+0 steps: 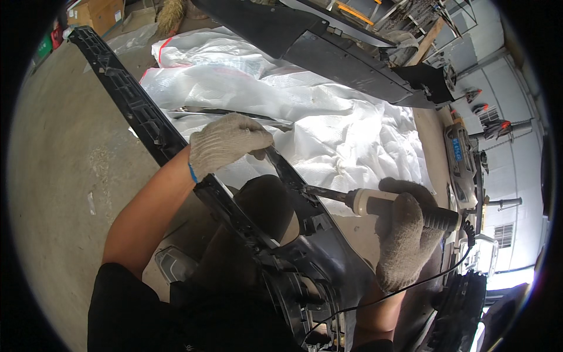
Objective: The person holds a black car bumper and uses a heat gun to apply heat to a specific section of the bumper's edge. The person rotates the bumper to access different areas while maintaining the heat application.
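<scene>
A long black plastic car bumper (326,249) lies slantwise across me, its ribbed arm (132,98) reaching to the far left. My left hand (226,144), in a knitted work glove with a blue cuff edge, is closed on the bumper's inner edge; part of its fingers is hidden. My right hand (404,237), gloved alike, grips a corded hot-air gun (375,203) with a pale body, black ribbed rear and thin metal nozzle (324,192). The nozzle points left, its tip at the bumper's inner edge; whether they touch, I cannot tell.
White plastic sheeting (346,132) covers the floor ahead. Beyond it rests another dark bumper (358,61). The gun's black cord (404,288) runs down past my right forearm. More car parts (460,161) stand on the right; a cardboard box (97,14) sits far left.
</scene>
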A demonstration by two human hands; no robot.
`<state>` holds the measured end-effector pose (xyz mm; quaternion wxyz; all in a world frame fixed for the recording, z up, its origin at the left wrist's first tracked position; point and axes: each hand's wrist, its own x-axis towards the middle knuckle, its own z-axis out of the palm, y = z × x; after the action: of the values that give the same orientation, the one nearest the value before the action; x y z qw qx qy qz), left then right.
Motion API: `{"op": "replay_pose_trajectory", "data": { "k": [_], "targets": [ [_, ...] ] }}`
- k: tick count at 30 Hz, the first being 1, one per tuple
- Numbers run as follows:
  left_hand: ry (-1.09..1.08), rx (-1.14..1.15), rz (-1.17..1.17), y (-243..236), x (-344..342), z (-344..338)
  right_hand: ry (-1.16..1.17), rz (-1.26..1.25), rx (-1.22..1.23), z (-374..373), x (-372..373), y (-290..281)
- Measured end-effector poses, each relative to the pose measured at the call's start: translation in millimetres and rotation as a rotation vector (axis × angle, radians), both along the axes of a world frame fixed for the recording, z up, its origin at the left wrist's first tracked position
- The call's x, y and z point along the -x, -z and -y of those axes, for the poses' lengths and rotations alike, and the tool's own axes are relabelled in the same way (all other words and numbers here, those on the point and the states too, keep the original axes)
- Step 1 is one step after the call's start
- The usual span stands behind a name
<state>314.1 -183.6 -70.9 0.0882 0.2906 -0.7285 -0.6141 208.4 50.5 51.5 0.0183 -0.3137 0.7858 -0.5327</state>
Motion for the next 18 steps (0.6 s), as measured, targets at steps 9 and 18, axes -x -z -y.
{"op": "replay_pose_trajectory", "data": {
  "k": [9,18],
  "targets": [
    [0.004,0.08,-0.032,-4.7,-2.2,-3.0,-0.146,0.023,0.058,17.7,2.0,10.5],
    [0.056,0.103,0.029,-5.7,-2.0,1.9,-0.192,-0.016,0.029,29.7,2.5,15.0]
  ]
}}
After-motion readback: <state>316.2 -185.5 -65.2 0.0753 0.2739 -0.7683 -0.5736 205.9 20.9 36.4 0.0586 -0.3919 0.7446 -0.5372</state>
